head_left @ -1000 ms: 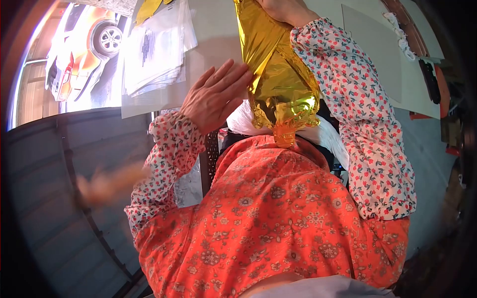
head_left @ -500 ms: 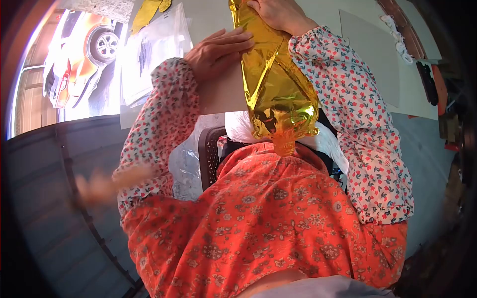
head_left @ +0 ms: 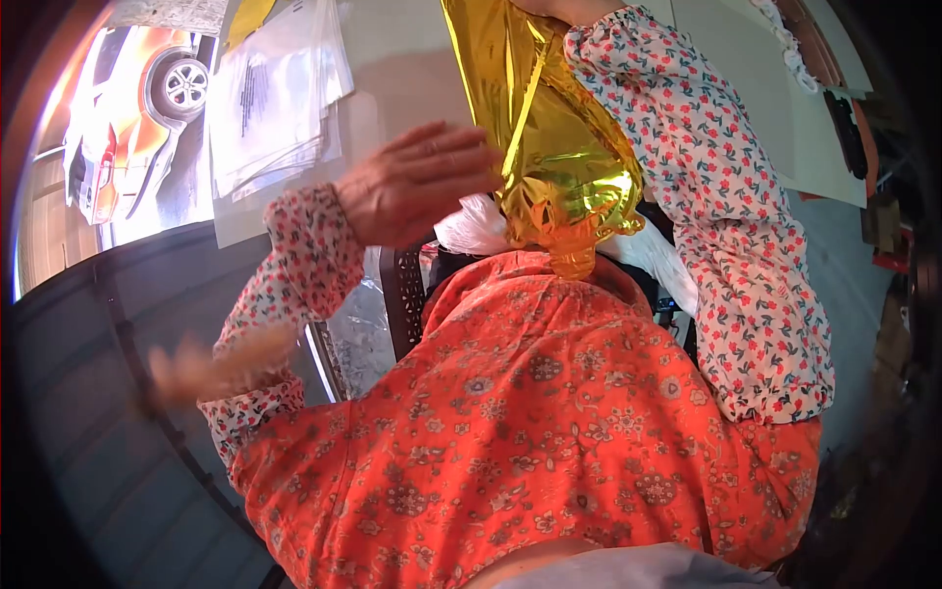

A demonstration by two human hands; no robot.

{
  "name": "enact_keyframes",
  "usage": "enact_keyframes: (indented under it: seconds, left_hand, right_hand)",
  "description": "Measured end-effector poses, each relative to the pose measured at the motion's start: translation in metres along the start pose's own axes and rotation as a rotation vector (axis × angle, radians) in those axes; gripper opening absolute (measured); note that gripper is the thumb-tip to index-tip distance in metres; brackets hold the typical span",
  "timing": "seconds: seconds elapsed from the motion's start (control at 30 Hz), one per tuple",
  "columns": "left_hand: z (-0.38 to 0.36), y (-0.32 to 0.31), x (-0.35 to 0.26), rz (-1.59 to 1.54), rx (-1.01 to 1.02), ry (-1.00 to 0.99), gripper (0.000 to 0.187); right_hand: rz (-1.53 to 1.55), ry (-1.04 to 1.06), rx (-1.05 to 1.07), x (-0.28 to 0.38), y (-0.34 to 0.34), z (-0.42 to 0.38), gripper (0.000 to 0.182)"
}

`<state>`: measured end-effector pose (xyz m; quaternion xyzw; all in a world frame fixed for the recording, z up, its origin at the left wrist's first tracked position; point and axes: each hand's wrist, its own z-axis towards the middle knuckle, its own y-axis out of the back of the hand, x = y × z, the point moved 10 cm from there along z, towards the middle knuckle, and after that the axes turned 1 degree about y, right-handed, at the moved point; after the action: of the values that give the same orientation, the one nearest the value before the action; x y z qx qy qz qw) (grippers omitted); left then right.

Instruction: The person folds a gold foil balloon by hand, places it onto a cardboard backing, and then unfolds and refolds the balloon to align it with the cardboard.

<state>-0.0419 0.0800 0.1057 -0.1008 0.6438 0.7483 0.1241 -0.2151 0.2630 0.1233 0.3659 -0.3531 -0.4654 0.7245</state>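
A shiny gold foil sheet or balloon (head_left: 554, 128), creased along its length, hangs over the table's near edge, its gathered orange-gold end above my lap. My left hand (head_left: 422, 182) is open at the foil's left edge, fingers stretched out and together, fingertips overlapping that edge. At the top of the view, my right hand (head_left: 564, 8) lies at the far part of the foil, its fingers cut off by the frame's edge.
Clear plastic sleeves (head_left: 275, 98) lie stacked on the table (head_left: 392, 59) at left, beside another gold piece (head_left: 250, 18). A black-handled tool (head_left: 846, 133) and white twisted material (head_left: 785, 44) sit at right. White plastic (head_left: 471, 224) shows below the foil; an orange car (head_left: 132, 108) stands outside.
My left hand has come off the foil's upper part and moved down toward me along its left edge. My right hand has shifted up, mostly out of view.
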Motion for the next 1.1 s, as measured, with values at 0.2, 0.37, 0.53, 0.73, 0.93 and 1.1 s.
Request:
enact_keyframes:
  seconds: [0.2, 0.37, 0.53, 0.73, 0.93, 1.1]
  left_hand:
    - [-0.013, 0.011, -0.04, -0.127, -0.1, 0.021, 0.049]
    - [-0.005, 0.018, -0.005, 0.069, -0.243, 0.222, 0.056]
    - [0.019, 0.017, -0.004, 0.166, -0.218, 0.229, 0.058]
    - [0.017, 0.023, -0.007, 0.007, -0.216, 0.231, 0.063]
    - [0.022, 0.058, 0.064, -0.152, -0.4, 0.425, 0.059]
    - [0.031, 0.046, 0.121, 0.18, -0.313, 0.617, 0.072]
  right_hand:
    - [0.014, 0.039, -0.047, 0.001, 0.002, 0.004, 0.051]
    - [0.045, -0.002, 0.029, 0.005, 0.004, 0.007, 0.051]
    - [0.046, -0.032, 0.005, 0.004, 0.0, 0.005, 0.051]
    - [0.053, -0.128, 0.154, -0.007, -0.011, 0.01, 0.056]
    - [-0.039, -0.033, 0.0, -0.022, -0.023, 0.018, 0.05]
    - [-0.026, -0.041, 0.002, -0.013, -0.011, 0.019, 0.053]
